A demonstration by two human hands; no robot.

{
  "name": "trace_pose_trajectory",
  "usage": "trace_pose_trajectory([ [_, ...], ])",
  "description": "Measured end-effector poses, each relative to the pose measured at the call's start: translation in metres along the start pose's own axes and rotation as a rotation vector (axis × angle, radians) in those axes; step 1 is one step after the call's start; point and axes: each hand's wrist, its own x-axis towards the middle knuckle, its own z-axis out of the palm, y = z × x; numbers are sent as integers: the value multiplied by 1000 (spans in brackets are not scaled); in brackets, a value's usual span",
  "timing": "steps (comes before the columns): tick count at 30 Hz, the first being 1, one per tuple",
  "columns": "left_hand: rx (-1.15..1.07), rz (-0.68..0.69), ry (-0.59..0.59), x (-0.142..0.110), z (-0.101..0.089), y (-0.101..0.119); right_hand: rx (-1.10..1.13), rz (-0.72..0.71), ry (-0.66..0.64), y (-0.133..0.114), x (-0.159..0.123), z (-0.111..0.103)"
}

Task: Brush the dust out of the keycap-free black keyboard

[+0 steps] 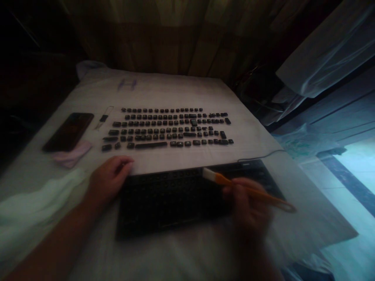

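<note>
Keyboard: the dark keyboard [164, 207] lies flat on the near part of the worktop [175, 89], its long axis running left to right, the right end angled slightly toward the far edge.
Brush: the orange-handled brush [224, 180] points its pale bristles left, over the keyboard's far long edge, right of its middle; whether they touch is too dim to tell.
Right hand: the right hand [249, 207] is nearer the bristles, its fingers pinching the handle above the keyboard's right part; most of the keyboard stretches left of these fingers.
Left hand: the left hand [109, 175] rests at the keyboard's far left corner, fingers loosely curled; I cannot tell whether they press its edge.
Keycaps: rows of loose keycaps [150, 145] lie beyond the keyboard, a strip of bare worktop between.
Cable: a thin cable [263, 156] runs from the keyboard's far right part toward the worktop's right edge.
Right margin: bare worktop separates the keyboard's right end from that edge.
Left edge: a phone [68, 132] partly covers a pink cloth [73, 154]; a wire tool [104, 118] lies just beside the keycaps, and a white cloth [35, 207] near the left forearm.
</note>
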Motion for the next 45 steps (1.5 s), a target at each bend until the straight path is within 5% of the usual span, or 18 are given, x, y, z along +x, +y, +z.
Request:
trace_pose_trajectory([
  [6, -2, -1, 3, 0, -1, 1, -19, 10, -115, -1, 16, -12],
  [12, 10, -45, -27, 0, -4, 4, -103, -162, -316, 7, 32, -23],
  [20, 38, -84, -9, 2, -3, 5, -93, -89, -236, 9, 25, -18],
  [36, 46, -104, -31, 2, -4, 13, -80, -308, -435, 23, 28, -19],
  [45, 49, -91, -1, 1, -2, 6, -106, -295, -472, 21, 27, -16],
])
